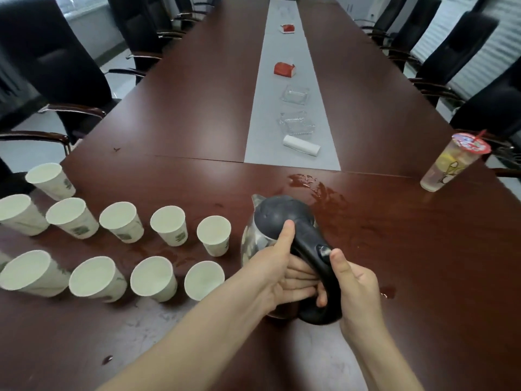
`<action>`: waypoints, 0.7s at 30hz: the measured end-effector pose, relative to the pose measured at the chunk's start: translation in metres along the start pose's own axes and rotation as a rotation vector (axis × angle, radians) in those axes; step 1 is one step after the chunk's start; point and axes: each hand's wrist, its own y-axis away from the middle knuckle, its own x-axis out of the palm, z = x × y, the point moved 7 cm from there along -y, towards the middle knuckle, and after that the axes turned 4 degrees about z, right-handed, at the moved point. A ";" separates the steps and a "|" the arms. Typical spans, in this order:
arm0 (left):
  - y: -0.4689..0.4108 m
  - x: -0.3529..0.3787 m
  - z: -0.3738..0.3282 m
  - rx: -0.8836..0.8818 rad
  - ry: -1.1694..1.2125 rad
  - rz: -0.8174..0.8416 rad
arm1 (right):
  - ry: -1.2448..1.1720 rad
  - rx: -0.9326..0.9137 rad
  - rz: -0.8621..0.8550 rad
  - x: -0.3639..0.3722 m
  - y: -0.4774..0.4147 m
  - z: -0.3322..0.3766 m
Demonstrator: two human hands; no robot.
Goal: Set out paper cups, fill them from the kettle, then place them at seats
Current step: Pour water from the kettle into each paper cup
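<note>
Both hands clamp the black handle of the electric kettle (282, 218). The left hand (279, 269) sets its thumb on the lid and the right hand (355, 286) grips from the right. The kettle is upright over the near counter (423, 277), with paper cups (168, 224) in rows just to its left.

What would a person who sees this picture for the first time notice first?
First, the dark kettle at the front centre, held by the left hand and the right hand. Next, the white paper cups standing open in two rows to its left, and the wet spill on the table just beyond the kettle.
</note>
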 end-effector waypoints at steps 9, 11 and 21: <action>0.057 -0.030 0.042 -0.005 -0.022 0.073 | -0.034 0.038 -0.191 0.033 0.088 -0.004; 0.063 -0.034 0.052 0.008 -0.038 0.078 | -0.041 0.055 -0.235 0.036 0.103 -0.008; 0.059 -0.046 0.085 -0.030 -0.097 0.066 | -0.053 0.089 -0.372 0.032 0.135 -0.039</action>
